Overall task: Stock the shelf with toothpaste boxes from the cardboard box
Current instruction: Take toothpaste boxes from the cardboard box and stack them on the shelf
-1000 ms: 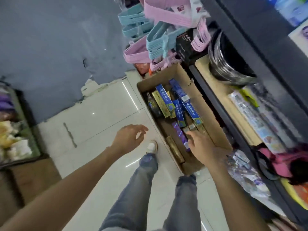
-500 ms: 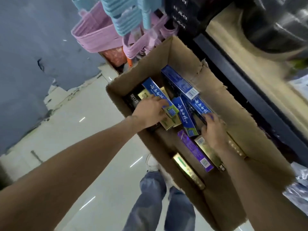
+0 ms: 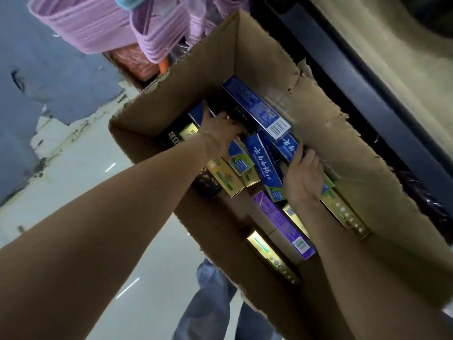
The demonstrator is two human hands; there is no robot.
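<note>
An open cardboard box [image 3: 355, 153] on the floor holds several toothpaste boxes in blue, gold and purple. My left hand [image 3: 218, 136] reaches deep into its far left part, fingers curled round a blue toothpaste box [image 3: 239, 158]. My right hand [image 3: 305, 175] lies over another blue toothpaste box [image 3: 288, 146] near the right wall, fingers bent round its edge. A third blue box [image 3: 257, 107] leans at the back. A purple box [image 3: 282, 222] and gold boxes [image 3: 272, 256] lie nearer me.
The dark shelf unit [image 3: 367, 69] with a pale shelf board [image 3: 397, 45] runs along the right of the box. Pink plastic baskets [image 3: 98, 23] hang beyond the box. White tiled floor [image 3: 73, 155] and my jeans-clad legs [image 3: 215, 303] are at the left and below.
My view has dropped closer to the box. Both hands have pushed further in, the left one from hovering above the floor to gripping a blue box, the right one up to another blue box.
</note>
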